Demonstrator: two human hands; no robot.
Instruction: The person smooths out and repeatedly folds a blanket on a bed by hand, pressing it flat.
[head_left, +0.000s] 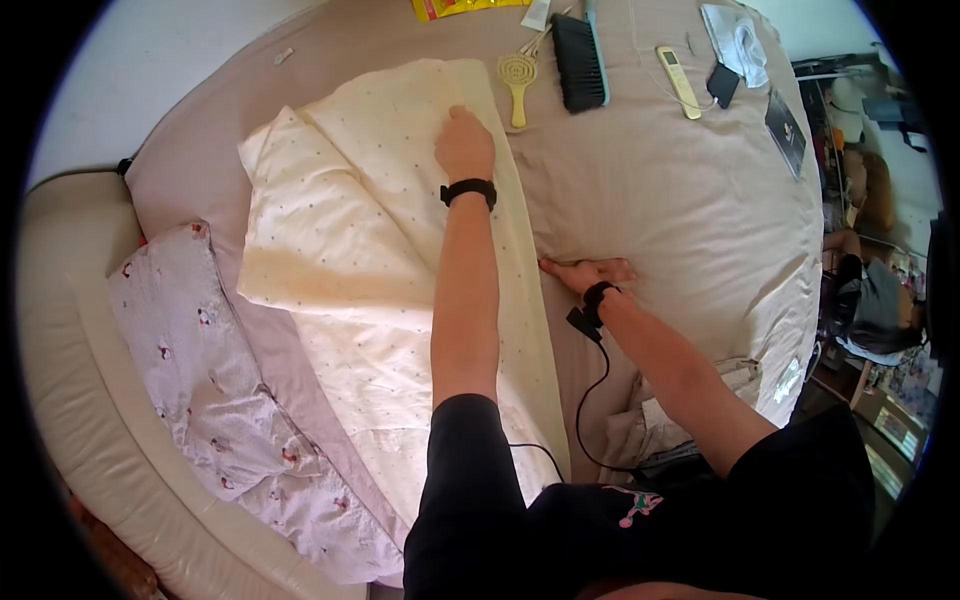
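The quilt (385, 245) runs lengthwise forward beneath the left grip (465, 147) (curled, hold unclear); the right grip (592, 273), splayed, empty, lies beside.

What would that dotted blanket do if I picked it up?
The dotted blanket would probably droop, since it lies in soft folds. It looks like cloth, so it may feel light for its size. Lying flat, it probably won't roll.

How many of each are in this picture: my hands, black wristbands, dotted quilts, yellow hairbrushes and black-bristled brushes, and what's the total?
Left hand and right hand: 2
Left wristband and right wristband: 2
Dotted quilt: 1
Yellow hairbrush: 1
Black-bristled brush: 1
Total: 7
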